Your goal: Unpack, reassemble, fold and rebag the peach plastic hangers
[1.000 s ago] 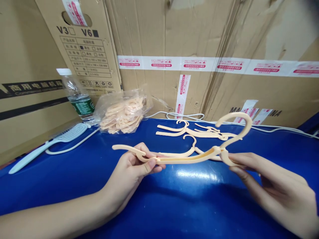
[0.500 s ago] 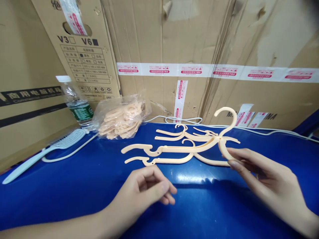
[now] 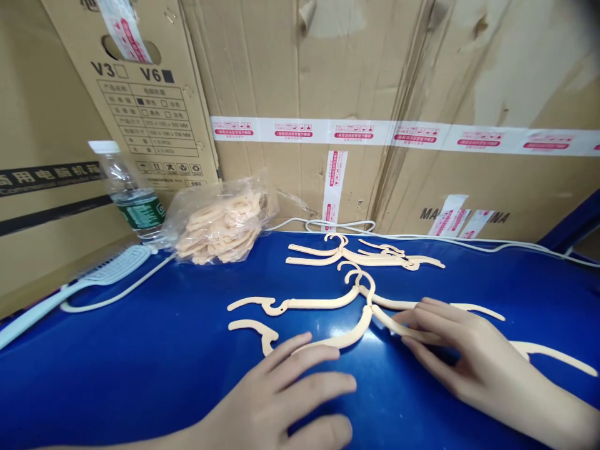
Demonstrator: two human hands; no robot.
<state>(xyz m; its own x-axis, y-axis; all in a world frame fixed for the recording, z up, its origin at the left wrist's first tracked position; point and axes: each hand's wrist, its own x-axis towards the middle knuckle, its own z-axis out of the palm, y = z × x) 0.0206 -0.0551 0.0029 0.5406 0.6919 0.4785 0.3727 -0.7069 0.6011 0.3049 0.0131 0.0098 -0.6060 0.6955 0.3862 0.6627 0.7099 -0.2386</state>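
Note:
A cream plastic clothes hanger (image 3: 352,338) lies on the blue table, nearest to me, its hook leaning away. My right hand (image 3: 473,344) pinches its right arm between thumb and fingers, close to the centre. Over its left arm, my left hand (image 3: 276,403) is open with the fingers spread; part of that arm is hidden beneath the fingertips, and I cannot tell whether they touch it. Just behind lies a second hanger (image 3: 323,304) of the same shape, partly covered by my right hand. Farther back are more cream hanger pieces (image 3: 312,252), overlapping.
A clear plastic bag (image 3: 220,228) full of cream hanger parts sits at the back left. Left of it are a water bottle (image 3: 135,209) and a light-blue hairbrush (image 3: 112,265). A white cable (image 3: 412,237) runs along the back, before large cardboard boxes (image 3: 290,75).
The front hanger has come down from the air onto the table, closer to me, with my right hand still on it. My left hand has opened and spread its fingers over the hanger's left arm.

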